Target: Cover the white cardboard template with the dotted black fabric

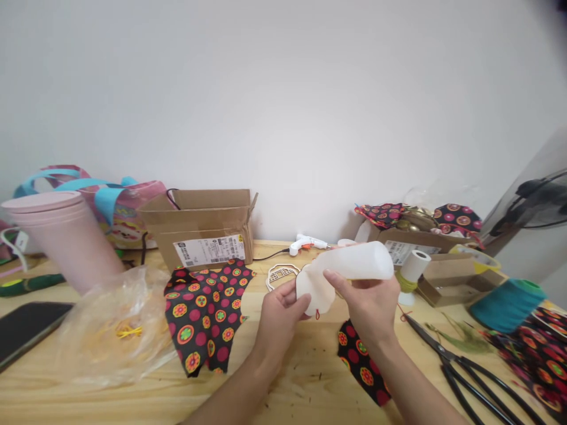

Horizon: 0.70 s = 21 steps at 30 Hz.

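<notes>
Our left hand (280,308) pinches a white scalloped disc (316,295); right hand (371,302) grips a translucent plastic bottle (358,260), axis near-horizontal, nozzle leftward.

open cardboard box (204,233) at the back, flowery black fabric (206,313) in front, crinkly plastic bag (115,330) on the left, glue gun (305,243), black scissors (438,348) far right

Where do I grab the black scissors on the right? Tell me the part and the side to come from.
Take the black scissors by the long handle loops, coming from the near right corner of the table. They lie flat, blades pointing away and left, handles trailing toward that corner, so the tips likely stay away from your palm.
</notes>
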Each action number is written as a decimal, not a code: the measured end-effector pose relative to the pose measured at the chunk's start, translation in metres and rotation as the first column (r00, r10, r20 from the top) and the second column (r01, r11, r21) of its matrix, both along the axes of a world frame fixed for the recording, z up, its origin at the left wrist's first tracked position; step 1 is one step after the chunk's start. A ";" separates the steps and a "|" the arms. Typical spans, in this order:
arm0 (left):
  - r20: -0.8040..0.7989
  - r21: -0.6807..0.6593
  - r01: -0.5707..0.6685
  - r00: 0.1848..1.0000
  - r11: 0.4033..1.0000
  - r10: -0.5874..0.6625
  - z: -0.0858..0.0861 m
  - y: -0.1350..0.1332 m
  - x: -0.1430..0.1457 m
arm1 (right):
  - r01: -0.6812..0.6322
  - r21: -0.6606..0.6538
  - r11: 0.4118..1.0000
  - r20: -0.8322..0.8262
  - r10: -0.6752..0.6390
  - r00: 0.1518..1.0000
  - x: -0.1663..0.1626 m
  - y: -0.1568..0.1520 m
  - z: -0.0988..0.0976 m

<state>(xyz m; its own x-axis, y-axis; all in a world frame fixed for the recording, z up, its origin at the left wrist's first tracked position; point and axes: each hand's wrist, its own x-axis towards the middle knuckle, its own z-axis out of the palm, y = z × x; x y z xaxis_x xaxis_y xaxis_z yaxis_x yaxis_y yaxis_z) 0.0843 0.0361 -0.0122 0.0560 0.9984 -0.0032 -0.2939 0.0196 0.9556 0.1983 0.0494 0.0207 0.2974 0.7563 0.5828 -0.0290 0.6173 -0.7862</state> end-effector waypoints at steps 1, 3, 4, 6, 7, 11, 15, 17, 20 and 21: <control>-0.007 -0.006 -0.001 1.000 1.000 0.001 0.000 0.000 0.000 | -0.008 -0.001 1.000 0.020 0.008 1.000 0.000 0.000 0.000; -0.015 -0.014 -0.001 1.000 1.000 0.001 0.000 0.000 0.000 | 0.001 0.010 1.000 0.052 -0.002 0.999 0.002 -0.001 -0.001; -0.009 -0.010 0.001 1.000 1.000 -0.002 0.001 0.000 0.001 | 0.018 0.019 1.000 0.056 -0.019 0.998 0.002 -0.001 -0.002; 0.008 0.000 0.009 1.000 1.000 -0.009 0.001 -0.001 0.001 | 0.046 0.034 0.998 0.053 -0.048 0.997 0.003 -0.001 -0.002; 0.010 0.000 0.009 1.000 1.000 -0.009 0.002 -0.001 0.001 | 0.052 0.038 0.998 0.053 -0.054 0.997 0.003 -0.001 -0.002; 0.000 -0.016 -0.009 1.000 1.000 0.009 0.002 -0.001 0.001 | 0.044 0.037 0.998 0.120 -0.049 0.992 0.003 0.000 0.000; 0.033 -0.001 0.003 0.999 1.000 -0.003 0.002 -0.001 0.001 | 0.075 0.036 0.997 0.096 -0.079 0.992 0.004 0.000 0.001; 0.027 -0.010 -0.003 1.000 1.000 0.003 0.003 -0.001 0.001 | 0.053 0.013 0.999 0.095 -0.054 0.994 0.004 -0.001 0.001; 0.022 -0.014 -0.004 1.000 1.000 0.005 0.003 -0.002 0.000 | 0.037 -0.012 0.999 0.131 -0.035 0.991 0.003 -0.002 0.002; 0.024 -0.014 -0.001 1.000 1.000 0.002 0.003 -0.001 0.001 | 0.042 -0.009 0.999 0.130 -0.040 0.991 0.003 -0.002 0.002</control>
<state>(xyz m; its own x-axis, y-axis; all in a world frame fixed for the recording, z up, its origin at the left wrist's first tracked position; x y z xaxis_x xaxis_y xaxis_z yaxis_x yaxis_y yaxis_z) 0.0848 0.0348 -0.0093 0.0546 0.9984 -0.0155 -0.3168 0.0321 0.9479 0.2014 0.0471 0.0224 0.2505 0.7521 0.6096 0.0992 0.6065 -0.7889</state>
